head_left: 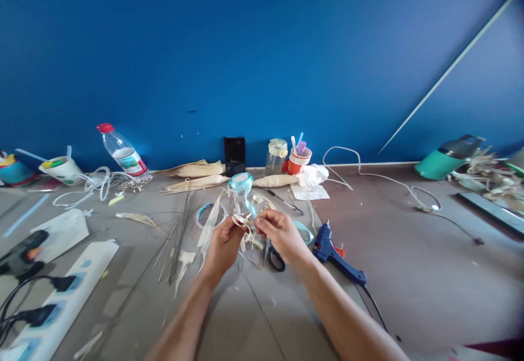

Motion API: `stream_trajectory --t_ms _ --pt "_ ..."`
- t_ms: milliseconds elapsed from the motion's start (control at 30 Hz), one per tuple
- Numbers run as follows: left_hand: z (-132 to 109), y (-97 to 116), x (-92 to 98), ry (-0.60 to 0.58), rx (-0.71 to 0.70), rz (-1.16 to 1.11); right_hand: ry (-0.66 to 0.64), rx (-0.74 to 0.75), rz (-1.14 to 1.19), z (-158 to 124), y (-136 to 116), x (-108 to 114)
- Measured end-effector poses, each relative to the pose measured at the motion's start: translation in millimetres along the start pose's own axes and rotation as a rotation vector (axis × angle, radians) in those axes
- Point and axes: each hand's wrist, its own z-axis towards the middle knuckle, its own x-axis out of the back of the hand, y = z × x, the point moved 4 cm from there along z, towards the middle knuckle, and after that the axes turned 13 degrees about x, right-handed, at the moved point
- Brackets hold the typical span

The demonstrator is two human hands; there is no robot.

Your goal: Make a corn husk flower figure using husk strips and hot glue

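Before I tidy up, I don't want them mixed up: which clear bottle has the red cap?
The labelled bottle on the left; the other bottle, beside the red cup, has a pale lid.

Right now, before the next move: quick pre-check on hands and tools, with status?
1. Left hand holding the pale piece: ok, pinched in the fingertips.
2. Right hand gripping it too: cannot tell; fingertips are at it, contact too small to see.
3. Scissors well away from the hands: not ok, handle right by the right hand.
4. Blue glue gun out of the hands: ok, lying to their right.
5. Glue gun cold: cannot tell.
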Motion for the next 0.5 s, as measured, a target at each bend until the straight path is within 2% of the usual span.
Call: stream_trajectory --t_ms 133,200,367,500 --pt "0 -2 -6.0 -0.152 0.066 -0.236 -0.022 -0.073 0.204 0 0 -1" --pt "0 -3 -7.1 -0.187 0.11 -0.35 -0.052 -0.093 0.27 0 -1 1" --pt "0 -6 -5.4 -0.19 0.194 -0.467 -0.058 -0.1 0.31 3 -1 12" --pt "3 -5 2.0 -0.133 0.179 -0.486 0.041 -0.083 0.315 7 -5 29"
